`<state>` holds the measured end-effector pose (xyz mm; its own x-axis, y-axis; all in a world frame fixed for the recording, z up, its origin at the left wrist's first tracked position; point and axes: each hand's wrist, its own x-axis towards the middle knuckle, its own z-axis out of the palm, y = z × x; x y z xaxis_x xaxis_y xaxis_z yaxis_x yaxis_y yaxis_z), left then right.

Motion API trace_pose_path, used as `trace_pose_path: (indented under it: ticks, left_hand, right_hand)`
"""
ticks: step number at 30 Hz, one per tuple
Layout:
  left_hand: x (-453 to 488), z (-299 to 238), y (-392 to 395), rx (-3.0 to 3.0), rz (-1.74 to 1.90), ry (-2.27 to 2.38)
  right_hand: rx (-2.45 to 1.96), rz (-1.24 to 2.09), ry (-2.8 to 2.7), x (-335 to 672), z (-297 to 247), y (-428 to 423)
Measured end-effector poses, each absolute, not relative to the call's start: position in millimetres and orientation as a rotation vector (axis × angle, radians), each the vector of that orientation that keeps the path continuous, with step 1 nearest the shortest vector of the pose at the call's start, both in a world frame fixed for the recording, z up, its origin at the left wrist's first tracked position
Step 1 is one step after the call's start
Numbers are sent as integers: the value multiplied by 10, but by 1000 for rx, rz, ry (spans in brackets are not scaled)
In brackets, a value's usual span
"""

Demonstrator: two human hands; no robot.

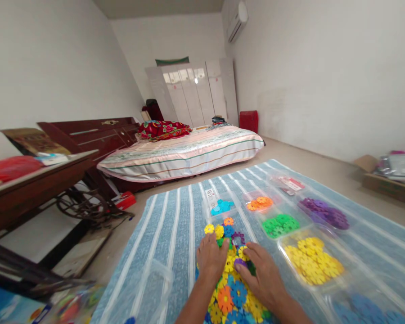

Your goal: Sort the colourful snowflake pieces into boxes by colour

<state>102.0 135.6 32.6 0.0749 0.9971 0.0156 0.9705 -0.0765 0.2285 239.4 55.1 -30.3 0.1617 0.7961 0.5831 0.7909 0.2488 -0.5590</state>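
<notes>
A pile of multicoloured plastic snowflake discs (239,293) lies at the near middle of a striped cloth (162,234). My left hand (212,257) rests on the pile's left side, fingers stretched forward and apart from the thumb, close to yellow discs (219,231). On the right side, my right hand (266,273) reaches over the pile with index finger and thumb apart. Its thumb touches a purple disc (240,262), and a yellow disc (243,253) lies by the index fingertip. The other right fingers are partly hidden.
Clear trays hold sorted discs: light blue (222,206), orange (259,203), green (281,225), purple (324,212), yellow (313,261) and blue (367,310). A clear, see-through container (151,288) lies at left. Beyond stand a bed (189,155) and a sewing table (40,173).
</notes>
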Motion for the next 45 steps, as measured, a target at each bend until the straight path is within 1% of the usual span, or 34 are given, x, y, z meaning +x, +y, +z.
trace_pose_path:
  ticks: [6,14,20,22,26,29,31,36,41,45]
  left_hand:
    - [1220,462,1365,2283,204,2079]
    - [1559,491,1574,2482,59,1790]
    - [1491,569,1395,2529,-25,1718]
    - [1442,622,1352,2540,-4,1698]
    - [1331,650,1452,2471,124,1845]
    - [1252,591,1585,2318,61,2022]
    - [1219,556,1611,2266,14,2049]
    - [1266,619,1488,2352,-94,1982]
    - [1444,669,1556,2507,-27,1773]
    - [1531,610,1653,2503,-72,1707]
  right_hand:
    - [-1503,60,-1591,2384,-218,537]
    - [-1462,21,-1644,2420,-242,583]
    - [-1407,59,-1631,2438,-250,596]
    - [-1406,81,-1599,2431,-231,584]
    - [-1440,109,-1547,2413,-190,559]
    - [-1453,108,-1540,2407,-190,557]
    - [-1456,111,-1536,2408,-201,561]
    - [-1444,157,-1517,2418,-209,569]
    - [-1444,183,-1518,2430,-181,559]
    - [-1424,183,-1525,2437,-187,563]
